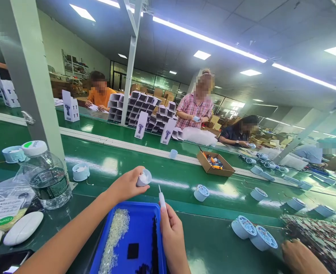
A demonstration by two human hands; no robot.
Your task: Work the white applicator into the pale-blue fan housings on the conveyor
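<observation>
My left hand is closed around a small pale-blue round plastic cup with something white inside, held over the green belt. To its right, my right hand grips a slim white pen-like tool whose thin tip points up, apart from the cup. Below both hands lies a blue tray. Along its left side is a heap of tiny clear pieces. A black square sits in the middle, with small black parts along the right side.
A water bottle and a white oval case stand left. Light-blue round housings are spread along the green belt. Another person's hand is at lower right, beside a wired pile. An open cardboard box lies ahead.
</observation>
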